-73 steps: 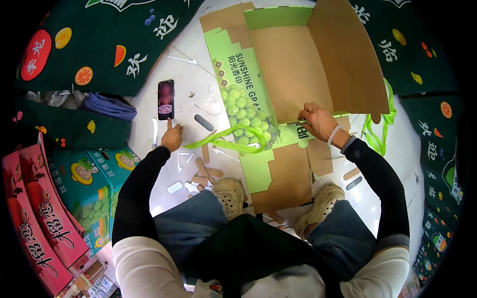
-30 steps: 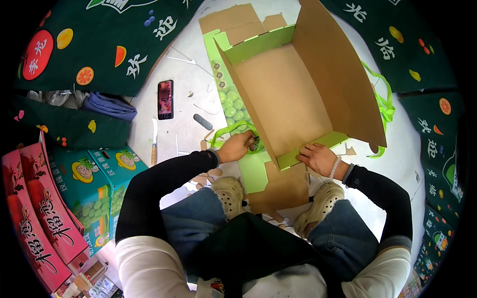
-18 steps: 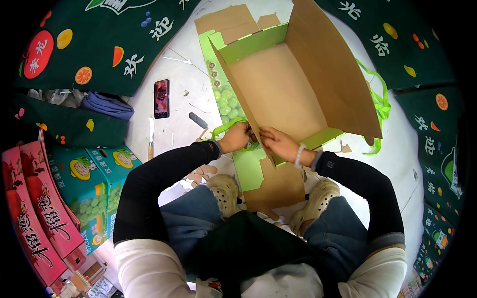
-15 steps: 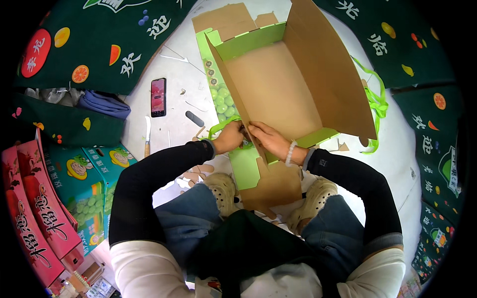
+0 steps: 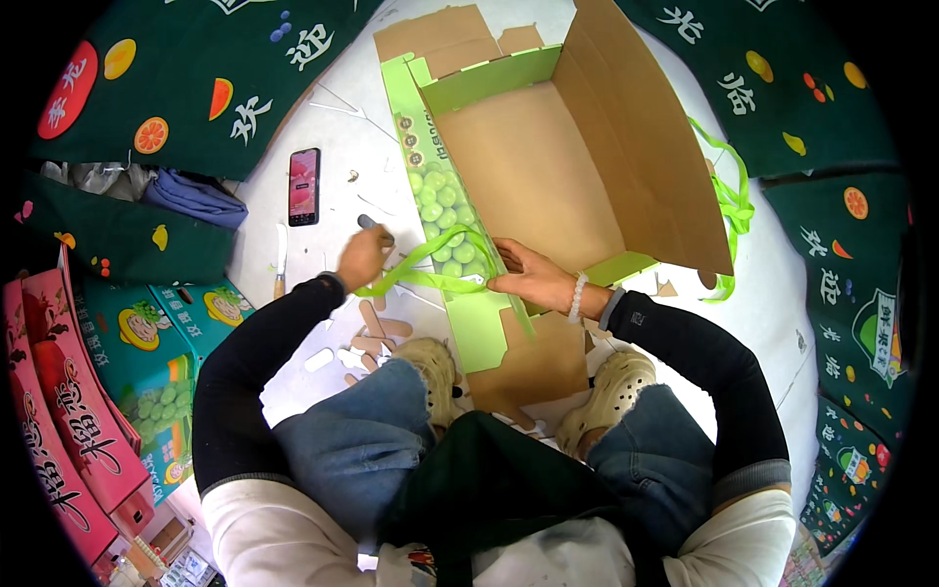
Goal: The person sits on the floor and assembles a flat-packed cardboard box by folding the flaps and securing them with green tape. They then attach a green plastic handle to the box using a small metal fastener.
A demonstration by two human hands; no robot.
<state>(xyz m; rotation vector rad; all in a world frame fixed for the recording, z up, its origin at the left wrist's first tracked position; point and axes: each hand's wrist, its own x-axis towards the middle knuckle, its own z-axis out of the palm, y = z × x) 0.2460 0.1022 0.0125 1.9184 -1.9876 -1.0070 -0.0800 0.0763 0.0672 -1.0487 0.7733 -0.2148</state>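
A large cardboard box (image 5: 533,176), brown inside and green with printed grapes outside, lies tilted before me with its lid standing up on the right. My right hand (image 5: 533,279) grips the near part of its left wall, fingers inside and thumb toward the printed side. From that side a light green ribbon handle (image 5: 416,274) loops out to the left. My left hand (image 5: 364,256) is beyond the loop, close to the floor, its fingers curled. A dark oval piece (image 5: 369,223) shows at its fingertips; whether the hand holds it is unclear.
A phone (image 5: 304,186) and a knife (image 5: 281,259) lie on the white floor to the left. Cardboard scraps (image 5: 377,328) are scattered near my shoes. Another green ribbon (image 5: 734,201) hangs at the box's right side. Pink boxes (image 5: 83,401) and teal boxes (image 5: 147,342) stand at the left.
My left hand has left the box wall and moved left to the floor. The ribbon loop now stretches out wider. My right hand stays on the wall.
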